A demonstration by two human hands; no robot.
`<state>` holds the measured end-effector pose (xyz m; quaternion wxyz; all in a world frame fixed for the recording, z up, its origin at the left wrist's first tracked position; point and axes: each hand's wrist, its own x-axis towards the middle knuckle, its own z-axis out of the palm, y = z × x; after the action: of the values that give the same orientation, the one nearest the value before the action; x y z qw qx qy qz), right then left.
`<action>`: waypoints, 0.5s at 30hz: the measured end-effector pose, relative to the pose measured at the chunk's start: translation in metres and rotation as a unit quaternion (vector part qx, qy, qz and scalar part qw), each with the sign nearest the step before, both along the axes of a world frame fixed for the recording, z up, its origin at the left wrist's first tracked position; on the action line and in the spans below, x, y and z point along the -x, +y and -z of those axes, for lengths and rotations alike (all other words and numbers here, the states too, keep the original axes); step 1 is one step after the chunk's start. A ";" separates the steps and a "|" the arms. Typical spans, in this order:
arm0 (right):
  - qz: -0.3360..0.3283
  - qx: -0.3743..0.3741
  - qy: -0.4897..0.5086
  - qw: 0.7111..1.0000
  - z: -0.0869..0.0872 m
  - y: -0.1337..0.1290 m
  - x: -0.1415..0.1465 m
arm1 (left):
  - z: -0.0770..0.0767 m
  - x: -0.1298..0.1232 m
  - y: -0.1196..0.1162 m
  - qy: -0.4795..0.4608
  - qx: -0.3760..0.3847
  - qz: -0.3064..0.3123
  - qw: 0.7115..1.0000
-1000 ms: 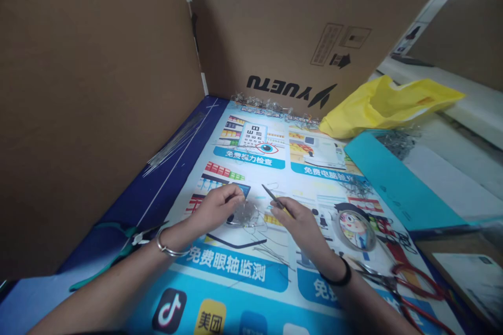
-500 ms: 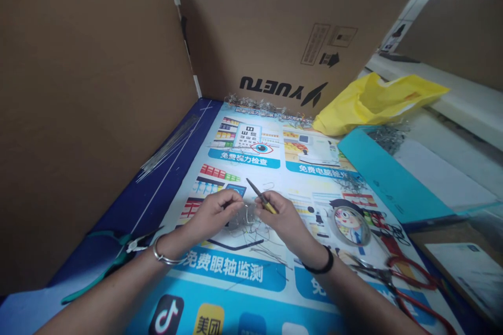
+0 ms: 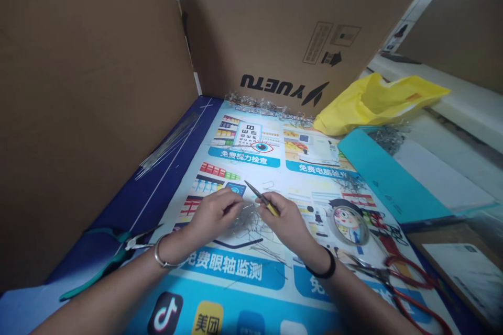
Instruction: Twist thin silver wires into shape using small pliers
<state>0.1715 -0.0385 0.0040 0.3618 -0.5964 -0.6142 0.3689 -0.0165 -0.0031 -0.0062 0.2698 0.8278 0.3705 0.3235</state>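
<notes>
My left hand (image 3: 217,213) is closed in a pinch, with what looks like a thin wire (image 3: 247,207) at its fingertips; the exact grip is hidden. Facing it, my right hand (image 3: 286,221) is closed around a slim pointed metal tool (image 3: 257,192) with a yellow handle, its dark tip pointing up and left. The fingertips of both hands are a short gap apart. Beneath and between them, a loose heap of thin bent wires (image 3: 255,230) lies on the printed poster sheet (image 3: 275,186).
Green-handled pliers (image 3: 113,256) lie at left, near straight wires (image 3: 167,146). At right are a tape roll (image 3: 349,225), red-handled scissors (image 3: 393,275), a turquoise box flap (image 3: 389,175) and a yellow bag (image 3: 377,104). Wire pieces (image 3: 267,104) line the cardboard wall (image 3: 275,21).
My left hand has turned slightly, its fingers curled further in. The pointed tool in my right hand has shifted a little lower. The view has moved slightly.
</notes>
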 end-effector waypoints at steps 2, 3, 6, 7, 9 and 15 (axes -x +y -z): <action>-0.004 -0.008 -0.009 1.000 0.002 -0.001 -0.001 | 0.003 0.001 -0.001 0.038 -0.048 -0.003 0.998; -0.006 -0.013 -0.012 1.000 0.004 -0.001 -0.001 | 0.004 0.001 -0.001 0.058 -0.072 -0.005 0.996; -0.008 -0.023 -0.017 1.000 0.008 -0.001 -0.001 | 0.005 0.002 -0.003 0.111 -0.135 0.001 0.985; -0.009 -0.024 -0.018 1.000 0.009 -0.001 0.000 | 0.005 0.002 -0.004 0.126 -0.150 0.005 0.981; -0.011 -0.023 -0.022 0.999 0.010 -0.001 0.000 | 0.002 0.002 -0.005 0.148 -0.167 0.014 0.975; -0.016 -0.019 -0.031 0.999 0.014 -0.001 -0.001 | -0.007 0.002 -0.007 0.162 -0.126 0.042 0.978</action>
<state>0.1724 -0.0397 -0.0096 0.3482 -0.5906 -0.6414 0.3444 -0.0183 -0.0098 0.0004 0.1132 0.9113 0.3304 0.2180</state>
